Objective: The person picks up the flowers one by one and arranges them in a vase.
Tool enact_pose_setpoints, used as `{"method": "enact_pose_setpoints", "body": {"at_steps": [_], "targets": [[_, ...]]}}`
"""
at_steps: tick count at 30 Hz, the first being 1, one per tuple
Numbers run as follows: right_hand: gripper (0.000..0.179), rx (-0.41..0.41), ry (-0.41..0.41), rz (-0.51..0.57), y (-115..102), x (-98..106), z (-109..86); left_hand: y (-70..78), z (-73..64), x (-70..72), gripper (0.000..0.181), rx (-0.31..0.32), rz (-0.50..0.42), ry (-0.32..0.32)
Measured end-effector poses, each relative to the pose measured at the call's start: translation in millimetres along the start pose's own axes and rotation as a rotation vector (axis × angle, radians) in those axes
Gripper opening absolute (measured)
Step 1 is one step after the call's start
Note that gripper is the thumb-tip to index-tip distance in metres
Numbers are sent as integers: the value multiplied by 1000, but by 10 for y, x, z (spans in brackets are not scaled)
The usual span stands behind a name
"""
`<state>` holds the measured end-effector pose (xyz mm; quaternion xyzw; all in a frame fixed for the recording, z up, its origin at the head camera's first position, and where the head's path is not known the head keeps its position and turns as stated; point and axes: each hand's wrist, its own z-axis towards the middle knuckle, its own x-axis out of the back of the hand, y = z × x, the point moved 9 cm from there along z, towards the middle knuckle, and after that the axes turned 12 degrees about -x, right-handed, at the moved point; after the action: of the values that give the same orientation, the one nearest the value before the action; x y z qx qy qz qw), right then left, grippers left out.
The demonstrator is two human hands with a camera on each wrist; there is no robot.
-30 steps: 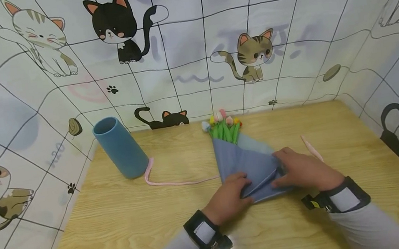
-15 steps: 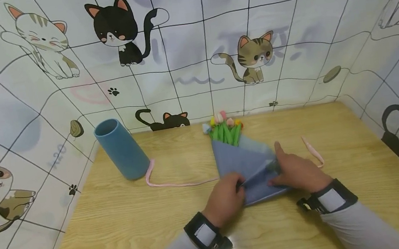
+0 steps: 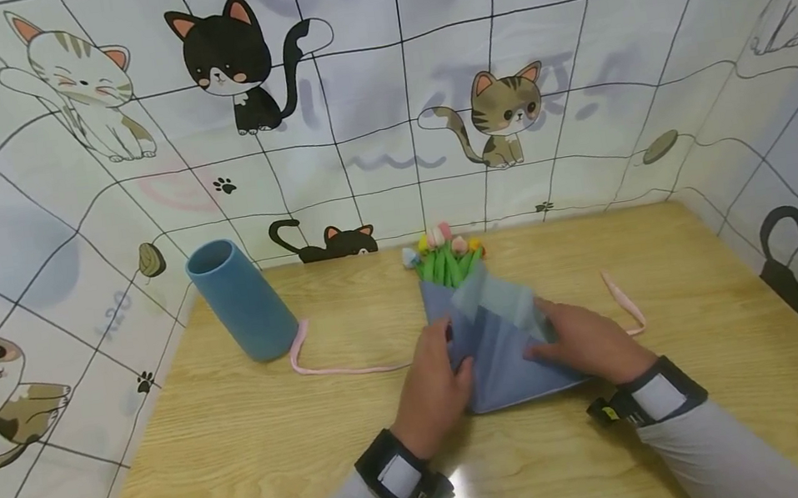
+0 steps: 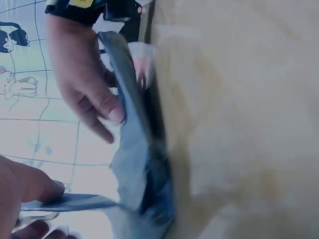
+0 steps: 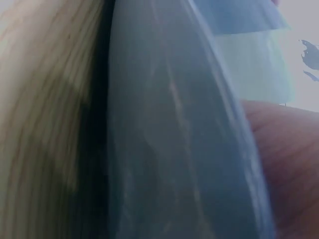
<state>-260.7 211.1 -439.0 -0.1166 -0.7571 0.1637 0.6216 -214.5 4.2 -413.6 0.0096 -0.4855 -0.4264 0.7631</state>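
Observation:
A bunch of small tulips (image 3: 450, 259) with green stems lies on the table, wrapped in blue wrapping paper (image 3: 501, 366). My left hand (image 3: 428, 388) pinches a raised flap of this paper; in the left wrist view the flap (image 4: 75, 201) runs between thumb and fingers. On the right side of the wrap rests my right hand (image 3: 585, 338), thumb and fingers spread against the paper. A paler inner face (image 3: 500, 303) of the folded sheet shows between the hands. In the right wrist view, the sheet's bulging edge (image 5: 169, 124) fills the middle and hides most of that hand.
A blue cylindrical vase (image 3: 243, 303) stands at the back left. A pink ribbon (image 3: 347, 370) runs under the wrap, its other end (image 3: 623, 299) showing on the right. Behind the wooden table (image 3: 247, 471) rises a cat-print backdrop (image 3: 376, 75).
My left hand has moved up and left, lifting the paper flap and folding it over toward the left, so the pale face shows. My right hand has shifted slightly left.

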Motion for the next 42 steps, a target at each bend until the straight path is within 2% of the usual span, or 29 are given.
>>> {"method": "enact_pose_setpoints", "body": {"at_steps": [2,4,7,9,14,16,19,25,28,31,36,42], "targets": [[91,43,5,-11,-40,-25,-5,25,14,94,77,-60,150,52],[90,68,19,-8,-67,-34,-6,52,22,167,85,-110,323,77],[91,92,29,3,-95,-50,-5,87,31,182,75,-177,510,46],[89,99,26,12,-104,-69,1,111,30,132,58,-232,561,-10],[86,117,5,28,-125,-131,5,124,0,-76,18,-317,502,-223],[86,127,3,26,-134,-152,3,113,-20,-140,12,-324,472,-298],[85,128,-4,16,-136,-177,10,77,-40,-195,15,-308,437,-376],[82,107,-47,9,-125,-220,34,-59,-49,-187,21,-190,354,-424],[82,98,-56,9,-108,-236,41,-119,-64,-195,23,-148,344,-443],[81,105,-55,10,-95,-251,37,-174,-84,-228,29,-121,348,-479],[91,118,-72,16,-90,-280,27,-264,-121,-257,46,-63,292,-550],[98,111,-97,7,-109,-302,3,-292,-194,-274,69,-48,238,-624]]}}
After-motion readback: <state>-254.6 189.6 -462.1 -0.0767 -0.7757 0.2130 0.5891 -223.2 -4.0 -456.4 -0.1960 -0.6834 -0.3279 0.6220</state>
